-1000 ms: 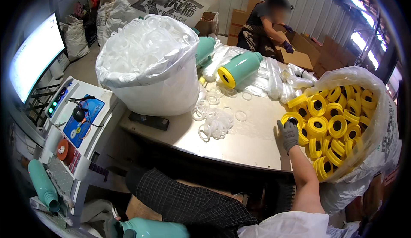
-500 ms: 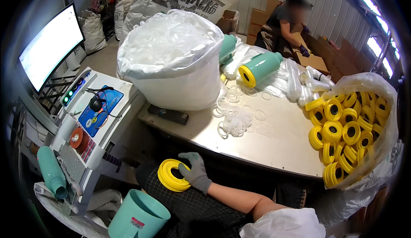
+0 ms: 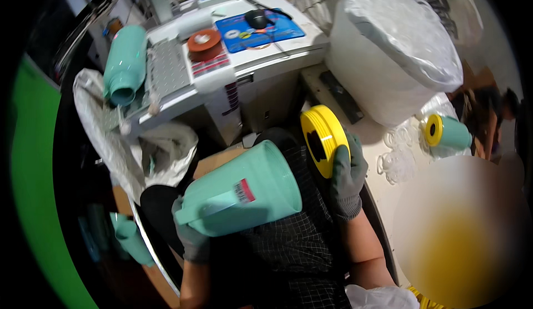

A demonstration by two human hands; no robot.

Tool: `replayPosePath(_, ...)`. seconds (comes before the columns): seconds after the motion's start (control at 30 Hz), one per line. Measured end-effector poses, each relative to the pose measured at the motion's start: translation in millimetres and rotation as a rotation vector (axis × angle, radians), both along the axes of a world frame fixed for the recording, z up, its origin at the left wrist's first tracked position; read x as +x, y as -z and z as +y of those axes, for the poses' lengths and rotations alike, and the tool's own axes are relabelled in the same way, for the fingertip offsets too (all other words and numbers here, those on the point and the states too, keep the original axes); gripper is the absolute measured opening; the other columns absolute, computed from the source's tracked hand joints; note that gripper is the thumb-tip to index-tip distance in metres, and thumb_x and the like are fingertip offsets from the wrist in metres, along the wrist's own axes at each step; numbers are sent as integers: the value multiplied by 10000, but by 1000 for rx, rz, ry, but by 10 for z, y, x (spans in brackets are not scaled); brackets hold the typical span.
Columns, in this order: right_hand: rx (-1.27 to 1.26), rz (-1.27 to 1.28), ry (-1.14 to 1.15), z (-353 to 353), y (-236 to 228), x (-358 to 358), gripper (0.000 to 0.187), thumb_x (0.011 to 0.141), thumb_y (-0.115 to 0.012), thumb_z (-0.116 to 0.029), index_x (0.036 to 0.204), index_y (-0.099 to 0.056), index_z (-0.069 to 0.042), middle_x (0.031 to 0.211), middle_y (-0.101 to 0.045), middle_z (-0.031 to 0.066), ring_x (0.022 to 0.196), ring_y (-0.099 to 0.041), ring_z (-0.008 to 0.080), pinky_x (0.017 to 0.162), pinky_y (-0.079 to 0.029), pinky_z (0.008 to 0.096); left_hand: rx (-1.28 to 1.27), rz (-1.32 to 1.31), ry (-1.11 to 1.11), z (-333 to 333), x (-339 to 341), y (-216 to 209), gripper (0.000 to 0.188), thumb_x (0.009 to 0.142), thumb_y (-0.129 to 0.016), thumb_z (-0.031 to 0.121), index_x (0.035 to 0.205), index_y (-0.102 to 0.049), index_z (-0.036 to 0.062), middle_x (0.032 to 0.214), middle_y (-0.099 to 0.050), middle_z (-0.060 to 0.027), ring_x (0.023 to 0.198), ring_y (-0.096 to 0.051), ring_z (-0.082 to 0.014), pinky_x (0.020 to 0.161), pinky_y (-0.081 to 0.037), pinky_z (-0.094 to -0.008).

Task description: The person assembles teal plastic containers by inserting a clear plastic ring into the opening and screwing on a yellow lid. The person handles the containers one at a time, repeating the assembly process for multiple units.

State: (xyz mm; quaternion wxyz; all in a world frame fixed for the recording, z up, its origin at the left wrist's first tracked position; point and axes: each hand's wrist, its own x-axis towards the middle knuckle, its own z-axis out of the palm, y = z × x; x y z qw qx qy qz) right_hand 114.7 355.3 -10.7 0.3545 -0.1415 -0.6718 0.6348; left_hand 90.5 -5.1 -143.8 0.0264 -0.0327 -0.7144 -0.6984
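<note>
My left hand [image 3: 194,240], in a grey glove, is closed round the lower left end of a turquoise plastic jug [image 3: 250,195]. The jug lies tilted above my lap, its wide open mouth facing right; a handle and a small red-and-white sticker show on its side. To the right of that mouth, my gloved right hand [image 3: 351,178] grips a thick yellow round cap [image 3: 330,137] with ridged sides and a black centre. Cap and jug are apart. The fingers of my left hand are partly hidden behind the jug.
A white label machine [image 3: 261,73] carries an orange-brown roll [image 3: 204,45] and a blue mat [image 3: 288,28]. Another turquoise bottle [image 3: 126,59] rests at its left. Right of it stand a big white sack of clear rings [image 3: 383,59] and a table with a yellow-ended bottle [image 3: 452,133].
The view has turned left. My left hand has come into view holding the jug, which stood upright before and is now tipped sideways. My right hand has raised the yellow cap off my lap.
</note>
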Motion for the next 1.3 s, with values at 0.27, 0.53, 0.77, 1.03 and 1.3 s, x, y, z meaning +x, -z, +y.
replayPosePath(0.27,734,180,-332,-212,-87,142,753,874,-778,-562,1340,-667,19,1054,-615,104,947,-579,253,863,-485,385,929,-515,114,162,54,-66,429,1104,-494,334,1414,-574,49,1362,-650,-137,1232,-641,-297,1096,-514,-456)
replayPosePath(0.53,761,176,-414,-182,1,381,708,917,-722,-581,1295,-679,17,1012,-608,89,889,-578,256,824,-486,386,1281,-634,198,287,115,-14,524,1076,-556,432,1425,-565,41,1399,-633,-158,1269,-621,-310,1112,-501,-467)
replayPosePath(0.77,442,90,-263,-431,109,495,531,990,-628,-335,1262,-643,120,990,-603,132,868,-554,232,783,-470,352,663,-117,11,169,166,-340,421,1119,-490,295,1453,-519,39,1225,-637,-76,1121,-634,-187,1017,-513,-321)
replayPosePath(1.03,-492,-255,-385,-366,317,454,525,1136,-397,-433,1207,-655,18,1097,-703,74,962,-662,129,839,-541,293,-497,879,-206,413,94,-1639,259,926,-665,222,1015,-633,-19,1055,-637,-172,871,-606,-283,719,-490,-404)
replayPosePath(1.3,-38,-106,163,-160,101,708,419,1089,-555,-358,1152,-658,43,994,-677,49,863,-619,111,786,-537,284,-177,283,120,814,-251,-1255,400,1043,-524,147,1412,-510,-8,1339,-566,-149,1181,-570,-237,1008,-469,-382)
